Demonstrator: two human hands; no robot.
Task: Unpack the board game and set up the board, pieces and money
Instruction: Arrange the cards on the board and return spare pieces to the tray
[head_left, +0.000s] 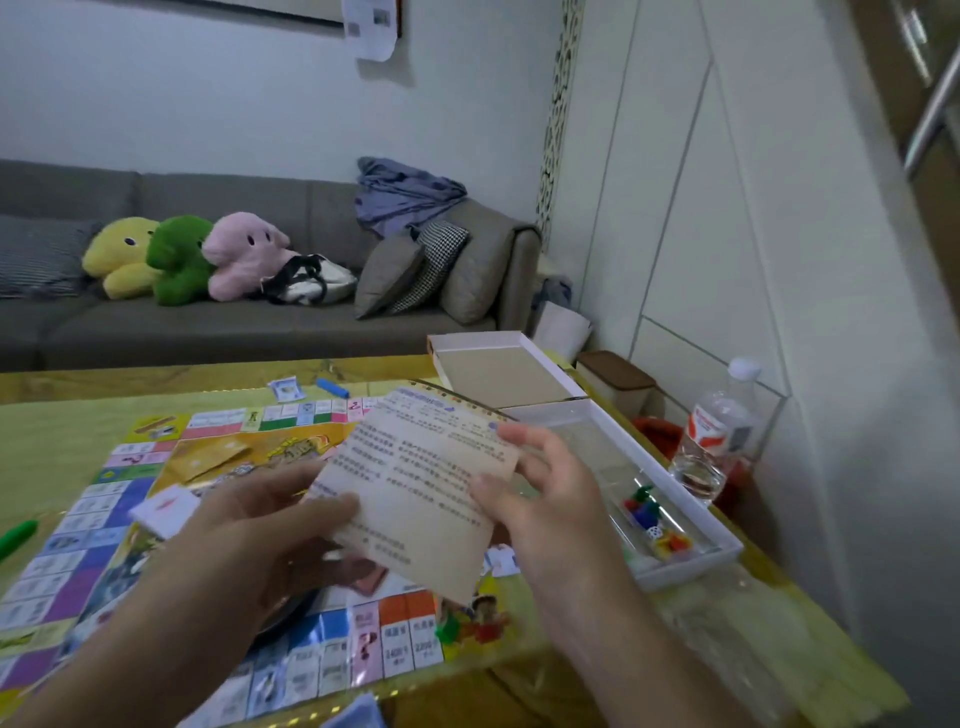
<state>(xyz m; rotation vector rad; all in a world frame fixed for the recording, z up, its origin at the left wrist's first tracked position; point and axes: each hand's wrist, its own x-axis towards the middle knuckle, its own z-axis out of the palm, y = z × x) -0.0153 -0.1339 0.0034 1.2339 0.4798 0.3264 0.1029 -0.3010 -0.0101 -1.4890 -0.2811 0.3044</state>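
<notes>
Both hands pinch leaflet | print blurred | board part-hidden

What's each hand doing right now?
Left hand: holding the beige printed paper sheet by its left edge.
Right hand: pinching the same sheet's right edge.

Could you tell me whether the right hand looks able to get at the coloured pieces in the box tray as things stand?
Probably not yet: the right hand grips the printed sheet together with the left hand. The coloured pieces lie uncovered in the box tray nearby.
</notes>
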